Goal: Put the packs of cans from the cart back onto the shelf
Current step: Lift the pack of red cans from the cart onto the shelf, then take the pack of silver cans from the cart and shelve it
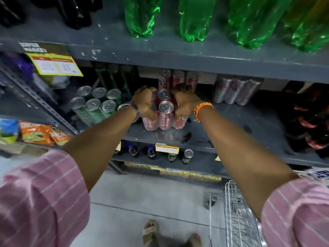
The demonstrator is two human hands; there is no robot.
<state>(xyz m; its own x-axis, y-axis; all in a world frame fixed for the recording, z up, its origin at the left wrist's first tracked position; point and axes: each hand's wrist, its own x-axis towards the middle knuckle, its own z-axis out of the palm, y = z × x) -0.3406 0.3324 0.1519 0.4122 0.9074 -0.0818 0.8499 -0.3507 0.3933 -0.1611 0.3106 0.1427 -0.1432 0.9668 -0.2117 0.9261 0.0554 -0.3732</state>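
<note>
A shrink-wrapped pack of red cola cans (164,118) stands upright on the grey middle shelf (231,125). My left hand (145,102) grips its left side and my right hand (185,104) grips its right side, both wrapped over the silver can tops. Behind it, deeper on the shelf, stands another red can pack (178,80). A pack of green cans (94,104) sits to the left and a pack of silver cans (235,90) to the right. The wire cart (236,214) is at the lower right; its inside is mostly out of view.
Green bottles (194,18) line the upper shelf, dark bottles (309,120) fill the right end of the middle shelf. Snack bags (41,134) lie at the left. Single cans and small bottles (187,155) stand on the lower shelf. A yellow price tag (55,64) hangs from the upper shelf edge.
</note>
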